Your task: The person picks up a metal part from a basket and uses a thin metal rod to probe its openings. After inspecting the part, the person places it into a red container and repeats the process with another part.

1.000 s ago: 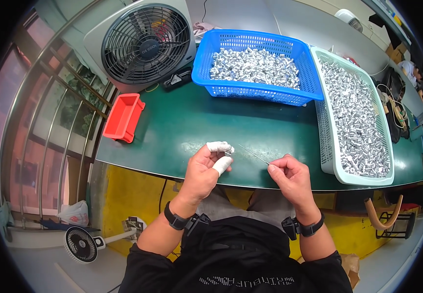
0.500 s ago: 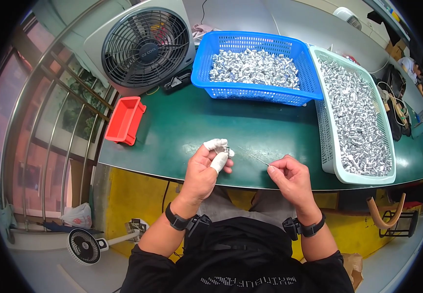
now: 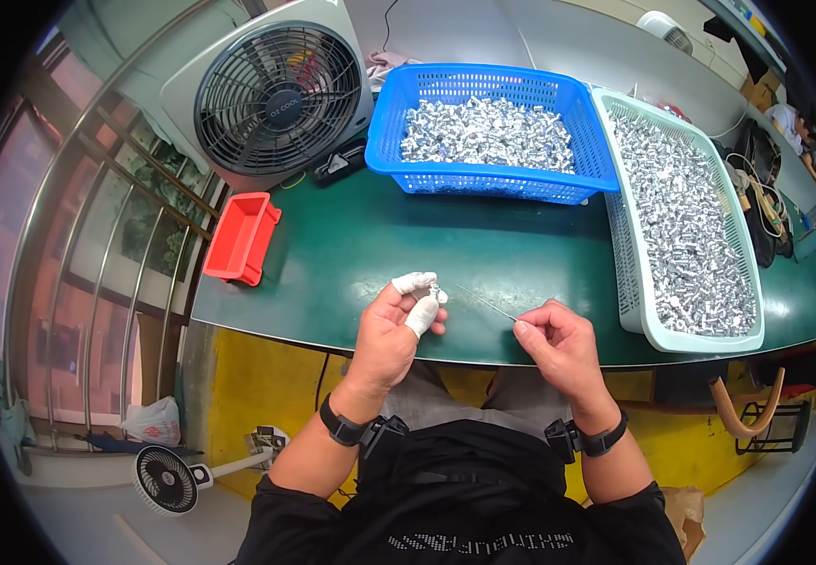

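Observation:
Between white-covered fingertips, my left hand point(image 3: 397, 325) pinches a small silvery metal part point(image 3: 434, 289), raised over the near edge of the green table point(image 3: 333, 254). The fingers partly hide the part. My right hand point(image 3: 559, 344), bare-fingered, grips a thin needle-like rod point(image 3: 485, 303) between thumb and forefinger. The rod points up and left; its tip is a short way from the metal part, not touching it. At the back, a blue basket point(image 3: 493, 174) holds many similar silvery parts. A pale green basket point(image 3: 626, 254) full of them stands on the right.
A red bin point(image 3: 240, 240) sits at the table's left end, in front of a large box fan point(image 3: 276, 94). Metal railings point(image 3: 97, 282) run along the left. Below the table are a small white fan point(image 3: 165, 477) and a curved wooden piece point(image 3: 747, 414).
The view has shifted very slightly. Both hands keep nearly the same place and grip; the metal part looks slightly turned in my left fingers.

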The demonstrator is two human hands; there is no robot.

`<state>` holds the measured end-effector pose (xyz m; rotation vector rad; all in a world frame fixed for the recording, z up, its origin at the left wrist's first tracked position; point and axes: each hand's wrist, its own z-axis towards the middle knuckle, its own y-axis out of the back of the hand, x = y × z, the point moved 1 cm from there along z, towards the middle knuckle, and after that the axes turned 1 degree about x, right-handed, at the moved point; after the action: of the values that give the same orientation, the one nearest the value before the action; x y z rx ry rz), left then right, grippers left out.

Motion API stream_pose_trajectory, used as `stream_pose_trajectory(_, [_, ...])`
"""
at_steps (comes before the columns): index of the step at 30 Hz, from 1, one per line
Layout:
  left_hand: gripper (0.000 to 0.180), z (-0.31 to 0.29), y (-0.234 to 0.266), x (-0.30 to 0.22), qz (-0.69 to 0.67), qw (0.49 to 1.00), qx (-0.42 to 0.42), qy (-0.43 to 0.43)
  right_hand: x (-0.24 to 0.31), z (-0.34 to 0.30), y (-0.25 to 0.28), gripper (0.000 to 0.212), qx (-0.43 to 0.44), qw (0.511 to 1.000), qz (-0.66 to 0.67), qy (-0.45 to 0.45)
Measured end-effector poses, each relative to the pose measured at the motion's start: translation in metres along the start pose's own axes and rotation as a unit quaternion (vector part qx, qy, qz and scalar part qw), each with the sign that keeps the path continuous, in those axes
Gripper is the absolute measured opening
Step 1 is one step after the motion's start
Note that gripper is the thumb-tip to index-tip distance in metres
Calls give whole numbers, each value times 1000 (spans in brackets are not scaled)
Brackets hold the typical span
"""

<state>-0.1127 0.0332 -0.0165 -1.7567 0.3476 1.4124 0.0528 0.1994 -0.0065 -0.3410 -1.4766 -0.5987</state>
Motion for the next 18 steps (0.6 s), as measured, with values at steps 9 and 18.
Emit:
stream_pose_trajectory(9, [23, 0, 0, 1, -7, 1000, -18, 10, -3, -1, -1, 6, -13, 1000, 2, 13])
stream_pose_trajectory(18, [23, -1, 1, 1, -6, 1000, 9, -6, 0, -2, 0, 4, 2, 1000, -1, -1])
